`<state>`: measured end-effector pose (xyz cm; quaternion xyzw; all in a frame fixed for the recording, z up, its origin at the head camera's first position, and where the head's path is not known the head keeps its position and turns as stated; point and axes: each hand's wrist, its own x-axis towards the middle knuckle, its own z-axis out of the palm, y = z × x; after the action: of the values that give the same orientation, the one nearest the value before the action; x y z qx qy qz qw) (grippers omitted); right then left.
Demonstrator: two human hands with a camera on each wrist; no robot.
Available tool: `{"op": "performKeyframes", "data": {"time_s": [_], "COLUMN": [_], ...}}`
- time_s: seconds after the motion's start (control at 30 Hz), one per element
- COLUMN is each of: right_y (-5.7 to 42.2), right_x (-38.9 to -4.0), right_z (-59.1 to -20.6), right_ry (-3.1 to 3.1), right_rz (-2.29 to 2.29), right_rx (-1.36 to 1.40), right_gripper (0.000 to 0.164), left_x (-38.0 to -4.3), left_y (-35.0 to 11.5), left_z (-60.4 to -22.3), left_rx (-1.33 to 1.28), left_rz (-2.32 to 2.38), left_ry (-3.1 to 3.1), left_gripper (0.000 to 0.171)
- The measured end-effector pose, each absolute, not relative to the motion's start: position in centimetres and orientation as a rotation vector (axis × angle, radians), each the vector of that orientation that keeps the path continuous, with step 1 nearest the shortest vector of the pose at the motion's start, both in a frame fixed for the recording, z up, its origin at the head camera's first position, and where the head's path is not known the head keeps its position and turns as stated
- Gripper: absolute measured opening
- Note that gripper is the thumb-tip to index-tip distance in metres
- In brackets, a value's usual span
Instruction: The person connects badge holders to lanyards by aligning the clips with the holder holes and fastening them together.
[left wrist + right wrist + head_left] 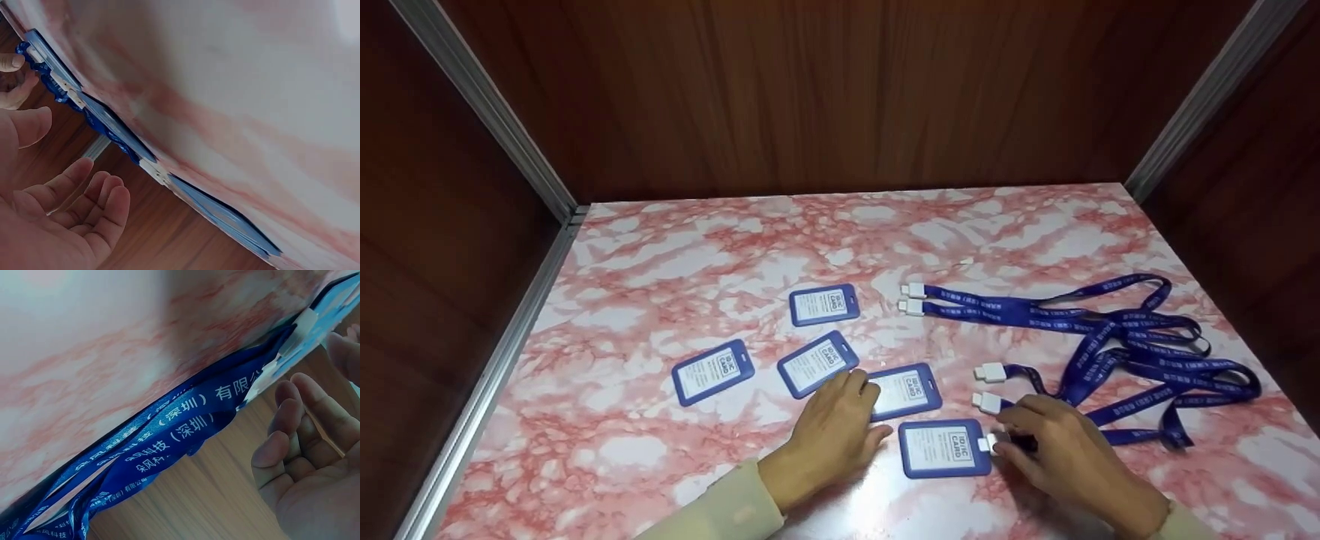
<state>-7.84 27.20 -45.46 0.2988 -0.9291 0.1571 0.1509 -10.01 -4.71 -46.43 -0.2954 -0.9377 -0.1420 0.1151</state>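
My left hand [829, 427], its fingers loosely bent and empty in the left wrist view, hovers over the lower left corner of a blue-framed badge holder [911, 394]. Below that lies another badge holder [937, 450], with a white clip [988, 444] at its slotted end. My right hand [1061, 442] is right beside this clip and covers part of its strap. In the right wrist view, its thumb and half-curled fingers stand apart with nothing between them. Blue printed lanyards [185, 410] lie along the table there, ending near the clip.
Three more badge holders lie to the left and behind: the far one [825, 304], the leftmost one [712, 373] and one in between [816, 364]. Several lanyard straps [1117, 330] with white clips [911, 307] sprawl at right. Brown panels [810, 97] wall the marbled table [660, 450].
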Motion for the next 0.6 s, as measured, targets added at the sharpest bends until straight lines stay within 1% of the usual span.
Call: {"op": "performKeyframes", "data": {"time_s": [0.3, 0.6], "right_y": [27.2, 27.6], "right_x": [-8.0, -8.7], "right_z": [-45.1, -45.5], "right_ry": [-2.75, -2.624], "right_rz": [0.422, 0.411], "right_rx": [0.768, 0.83], "right_gripper": [0.03, 0.033], "left_x": [-10.0, -9.9], "left_y": [-5.8, -6.5], "left_z": [-46.6, -46.6], "left_rx": [-0.844, -0.835], "left_rz": [-0.414, -0.41], "left_ry": [-2.75, -2.748], "left_gripper": [0.057, 0.062]}}
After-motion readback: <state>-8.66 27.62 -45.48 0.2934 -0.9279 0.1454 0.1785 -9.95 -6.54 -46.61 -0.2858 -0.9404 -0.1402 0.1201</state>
